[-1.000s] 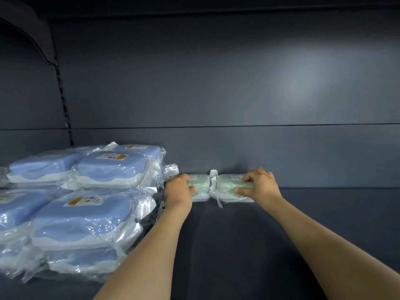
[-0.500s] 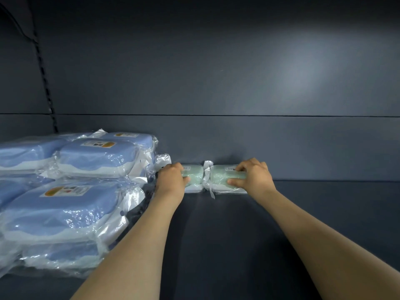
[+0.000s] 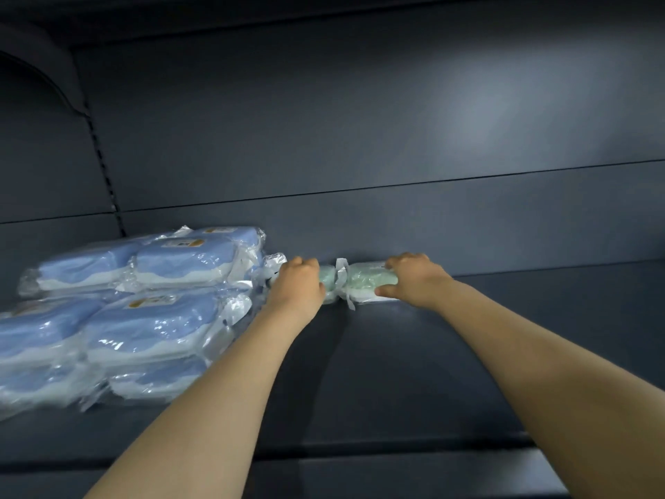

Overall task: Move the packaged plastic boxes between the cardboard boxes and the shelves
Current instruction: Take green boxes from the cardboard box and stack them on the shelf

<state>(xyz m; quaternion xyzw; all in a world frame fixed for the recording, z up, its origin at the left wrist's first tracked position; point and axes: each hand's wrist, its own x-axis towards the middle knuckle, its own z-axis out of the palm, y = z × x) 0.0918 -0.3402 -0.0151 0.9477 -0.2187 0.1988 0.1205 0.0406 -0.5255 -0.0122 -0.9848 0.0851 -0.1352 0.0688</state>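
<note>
Two pale green plastic boxes in clear wrap lie side by side at the back of the dark shelf (image 3: 396,372). My left hand (image 3: 300,284) grips the left green box (image 3: 326,279), hiding most of it. My right hand (image 3: 412,279) grips the right green box (image 3: 367,284), with fingers curled over its top and thumb on its front. Both boxes rest on the shelf close to the back wall.
Several wrapped blue plastic boxes (image 3: 151,325) are stacked in two layers on the left of the shelf, touching the left green box's wrap. A slotted upright (image 3: 104,174) runs up the back wall at the left. The shelf's front edge (image 3: 396,459) crosses below my arms.
Both hands stay on the green boxes at the back of the shelf. Only the camera view has shifted and tilted slightly.
</note>
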